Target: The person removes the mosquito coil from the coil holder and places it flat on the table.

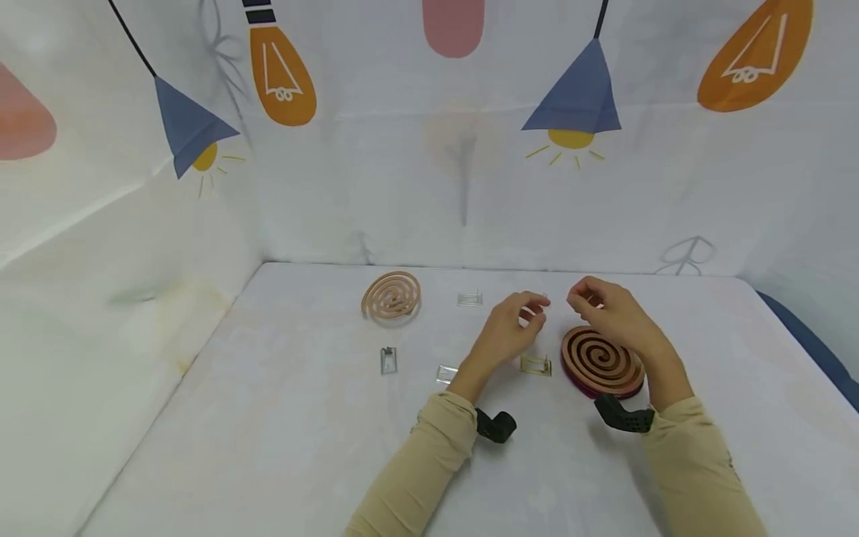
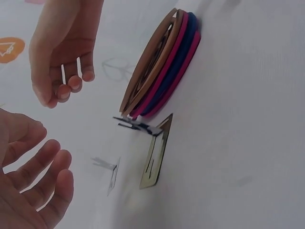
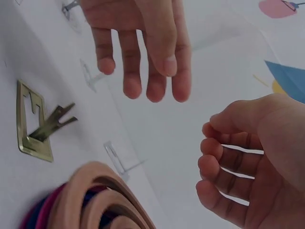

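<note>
Both hands hover above the table with nothing in them, fingers loosely bent and fingertips facing across a small gap. My left hand (image 1: pixel 511 326) is behind a brass-coloured coil stand (image 1: pixel 536 365), whose forked prong (image 3: pixel 55 121) sticks up from its flat plate. Close by on the right, my right hand (image 1: pixel 614 313) is over a stack of mosquito coils (image 1: pixel 602 362). In the left wrist view the stack (image 2: pixel 159 67) shows brown, pink and blue layers. Behind the hands stands a silver coil stand (image 3: pixel 116 160), mostly hidden in the head view.
A single brown mosquito coil (image 1: pixel 391 296) is at the back left, with a shadow under it. Other silver stands lie about: one at the back (image 1: pixel 470 298), one at the left (image 1: pixel 388 361), and one (image 1: pixel 446 374) partly behind my left wrist. A lamp-printed cloth (image 1: pixel 403 186) backs the table.
</note>
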Available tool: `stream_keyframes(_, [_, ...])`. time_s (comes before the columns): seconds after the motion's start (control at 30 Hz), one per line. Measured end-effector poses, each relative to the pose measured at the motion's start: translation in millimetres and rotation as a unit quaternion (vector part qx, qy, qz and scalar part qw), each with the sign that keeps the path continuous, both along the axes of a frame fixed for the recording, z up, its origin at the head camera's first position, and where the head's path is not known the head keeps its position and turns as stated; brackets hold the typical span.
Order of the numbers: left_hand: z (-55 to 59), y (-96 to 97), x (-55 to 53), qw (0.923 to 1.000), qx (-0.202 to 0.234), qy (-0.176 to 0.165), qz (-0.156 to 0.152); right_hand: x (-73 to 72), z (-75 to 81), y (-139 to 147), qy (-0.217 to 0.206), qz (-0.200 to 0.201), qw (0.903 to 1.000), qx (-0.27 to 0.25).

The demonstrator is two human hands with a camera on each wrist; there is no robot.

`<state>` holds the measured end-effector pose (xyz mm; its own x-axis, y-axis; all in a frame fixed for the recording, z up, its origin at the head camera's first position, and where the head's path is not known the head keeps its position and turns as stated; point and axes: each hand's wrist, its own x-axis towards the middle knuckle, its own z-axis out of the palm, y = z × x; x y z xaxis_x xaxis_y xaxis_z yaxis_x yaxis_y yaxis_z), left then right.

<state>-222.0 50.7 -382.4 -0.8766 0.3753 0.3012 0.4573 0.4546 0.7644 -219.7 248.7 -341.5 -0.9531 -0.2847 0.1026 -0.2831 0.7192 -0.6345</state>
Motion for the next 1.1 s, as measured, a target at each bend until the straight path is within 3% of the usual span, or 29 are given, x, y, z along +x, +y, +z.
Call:
stream_keyframes(0.17, [-1.0, -9.5, -6.8, 0.9999, 0.005, 0.009, -0.010, 0.6, -1.6, -12, 0.004, 0.012, 0.9999, -0.007])
stream_keyframes(0.37, [-1.1, -32.0, -11.0, 0.9998, 0.013, -0.001, 0.015, -4.4, -9.3, -36, 0.008, 0.034, 0.9986, -0.040])
stream_keyframes(0.57, [3.9, -45.4, -18.4, 0.9998, 0.002, 0.013, 0.015, -6.5, -10.6, -51, 0.017, 0.037, 0.9980, -0.049])
stream_keyframes(0.83, [8.9, -66.3, -25.5, 0.9993, 0.012, 0.005, 0.035, -11.5, -14.5, -69, 0.023, 0.051, 0.9970, -0.054])
stream_keyframes(1.1, [10.6, -86.8, -32.4, 0.9985, 0.006, 0.018, 0.051, -15.2, -18.3, -84, 0.028, 0.068, 0.9954, -0.060])
